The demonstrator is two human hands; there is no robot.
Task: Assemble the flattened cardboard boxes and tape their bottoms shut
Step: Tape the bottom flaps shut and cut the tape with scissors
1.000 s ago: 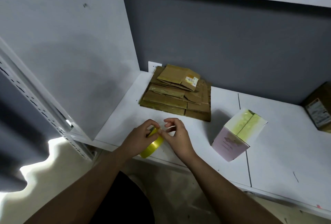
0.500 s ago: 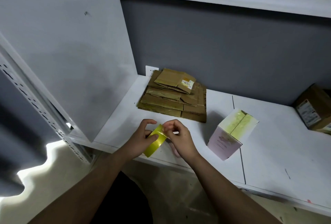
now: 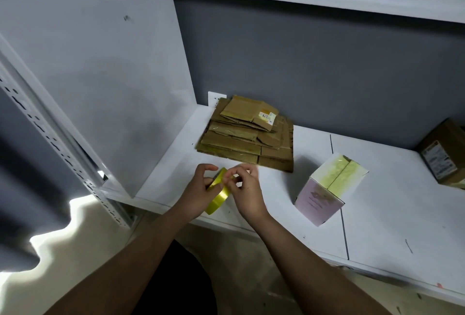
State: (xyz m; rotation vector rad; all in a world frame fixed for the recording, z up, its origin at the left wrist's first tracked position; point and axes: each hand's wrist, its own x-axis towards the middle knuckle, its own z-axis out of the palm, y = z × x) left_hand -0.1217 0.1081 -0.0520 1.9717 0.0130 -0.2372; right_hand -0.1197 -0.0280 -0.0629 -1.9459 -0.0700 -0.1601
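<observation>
Tape roll (image 3: 218, 195), yellow and held on edge above the front lip of the white shelf (image 3: 392, 216), is gripped by the left hand (image 3: 198, 194). Right hand (image 3: 245, 192) pinches at the roll's rim, probably picking for the free end. Flattened cardboard boxes (image 3: 247, 139) lie stacked behind the hands; assembled white box (image 3: 327, 190), its taped face up, stands tilted at right. Likely risks: the tape end splits or re-sticks under a fingernail, or the roll slips off the shelf edge.
</observation>
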